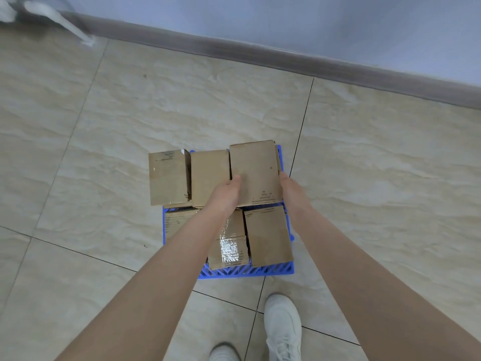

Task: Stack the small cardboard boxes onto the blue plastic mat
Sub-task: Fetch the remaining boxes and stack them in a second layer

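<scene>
In the head view, much of the blue plastic mat (260,270) is being covered by cardboard boxes, so only its ribbed near edge and slivers of its sides are being shown. It is lying on the tiled floor (130,121), near a skirting board (260,54). A near left box (175,221) is being hidden largely by the left forearm. A white shoe (282,327) is being seen whole below the mat, while a second shoe (223,353) is being cut off by the bottom edge. A white object (52,15) at the top left is being blurred beyond recognition.

Dark printed marks are being carried by the far left box (168,177), the far right box (256,168) and the near right box (268,235), but none can be read. Shiny clear tape is being shown across the taped box (230,246) in the near row.

The far right box is being held between both hands, beside the far middle box (208,173). By the left hand (226,195) it is being pinched, the thumb laid on its top face and the fingers hidden beneath. The right hand (287,186) is being pressed against its right side; whether those fingers are curled cannot be told. Whether this box is resting on anything cannot be told either.
</scene>
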